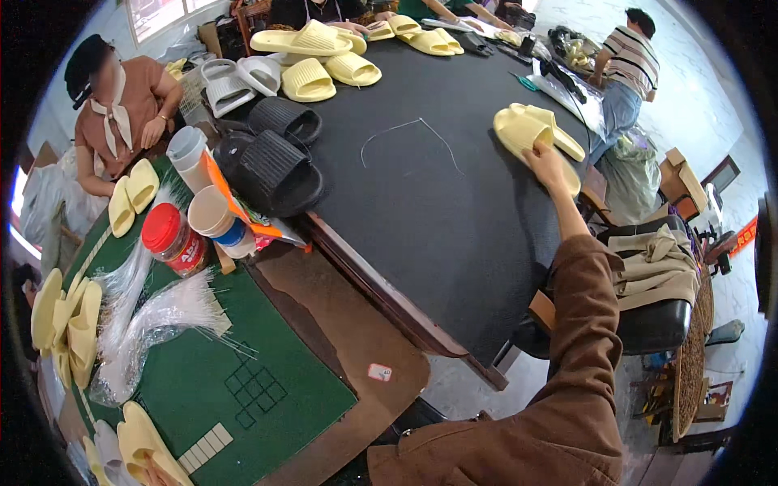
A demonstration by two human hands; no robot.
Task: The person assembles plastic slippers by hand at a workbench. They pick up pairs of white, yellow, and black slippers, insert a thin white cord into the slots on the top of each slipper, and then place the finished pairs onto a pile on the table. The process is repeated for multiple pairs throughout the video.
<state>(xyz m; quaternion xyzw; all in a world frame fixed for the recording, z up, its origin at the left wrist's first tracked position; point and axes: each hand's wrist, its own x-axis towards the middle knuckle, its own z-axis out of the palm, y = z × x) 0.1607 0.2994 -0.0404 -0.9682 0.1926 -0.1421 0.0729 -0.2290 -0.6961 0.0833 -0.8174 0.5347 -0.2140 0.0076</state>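
Note:
My right hand [545, 164] reaches across to the right part of the black table [405, 211]. Its fingers are closed on a pale yellow slipper [519, 130] at the foot opening, and a second yellow slipper [566, 139] lies against it. At the lower left edge, my left hand [154, 471] shows only in part, its fingers closed at the opening of yellow slippers [136, 433]; its arm is out of view. A thin, clear bent strand [420, 121] lies on the black table.
Black slippers [275, 166], grey slippers [228, 85] and more yellow ones [312, 49] line the far-left table edge. Cups [217, 215], a red-lidded jar [170, 239] and bundled clear strands [162, 324] stand or lie on the green table [300, 405]. A black chair [656, 324] stands right.

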